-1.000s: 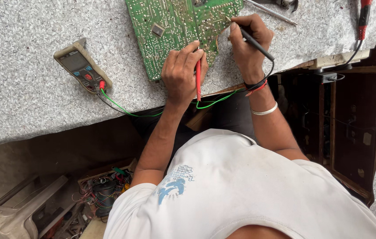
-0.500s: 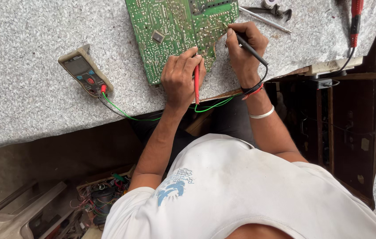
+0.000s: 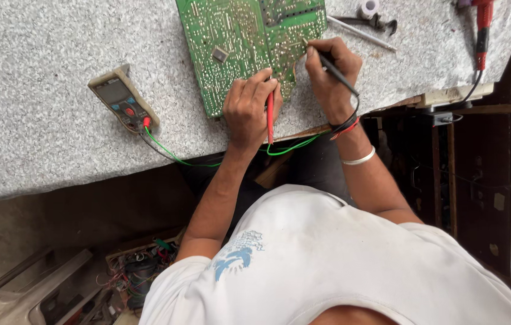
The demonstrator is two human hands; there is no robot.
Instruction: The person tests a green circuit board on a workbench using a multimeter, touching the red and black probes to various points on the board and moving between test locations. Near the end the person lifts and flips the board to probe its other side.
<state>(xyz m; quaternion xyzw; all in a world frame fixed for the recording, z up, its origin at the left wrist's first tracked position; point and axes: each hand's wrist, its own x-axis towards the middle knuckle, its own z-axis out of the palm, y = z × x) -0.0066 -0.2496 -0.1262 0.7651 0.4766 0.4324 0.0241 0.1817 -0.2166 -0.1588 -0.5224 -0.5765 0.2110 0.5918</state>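
Shifting up the green circuit board (image 3: 249, 48): right hand (image 3: 330, 78) repositions its black probe (image 3: 336, 69); left hand (image 3: 249, 108) keeps pinching the red probe (image 3: 270, 117).

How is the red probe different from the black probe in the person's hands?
The red probe is in the left hand and stands nearly upright in the picture, while the black probe is in the right hand and lies slanted. The red probe's tip meets the green circuit board at its near edge; the black probe's tip touches further in. Both are thin, pen-like and wired.
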